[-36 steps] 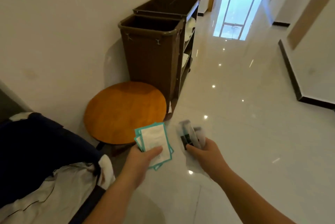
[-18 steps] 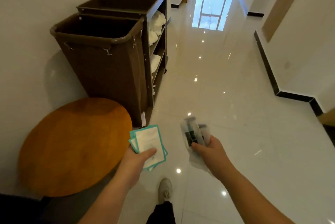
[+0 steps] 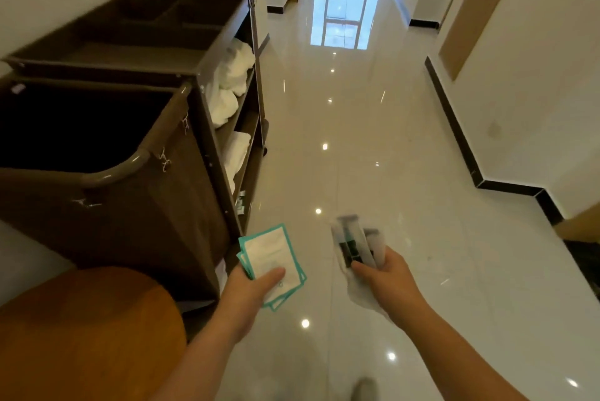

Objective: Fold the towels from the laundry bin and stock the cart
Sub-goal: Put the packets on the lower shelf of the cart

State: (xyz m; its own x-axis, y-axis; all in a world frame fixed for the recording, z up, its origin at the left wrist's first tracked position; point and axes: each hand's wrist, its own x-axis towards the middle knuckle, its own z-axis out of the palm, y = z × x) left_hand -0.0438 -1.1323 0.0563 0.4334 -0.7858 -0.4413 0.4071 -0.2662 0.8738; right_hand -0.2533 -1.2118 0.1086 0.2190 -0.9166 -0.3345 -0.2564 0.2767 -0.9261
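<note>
A brown housekeeping cart stands against the left wall, with white folded towels on its side shelves. A dark brown fabric laundry bag hangs on the cart's near end, its inside dark. My left hand pinches a few white sachets with teal borders just right of the bag's lower corner. My right hand grips a bunch of clear plastic amenity packets with dark items inside, over the floor to the right of the cart.
A round wooden table sits at the lower left, touching the cart's near end. The glossy white tiled corridor runs ahead to a bright window. A wall with black skirting runs along the right. My shoe shows at the bottom edge.
I have walked forward along the corridor: the cart and its bag have come much closer and the table has slid to the lower left. Both hands keep their packets.
</note>
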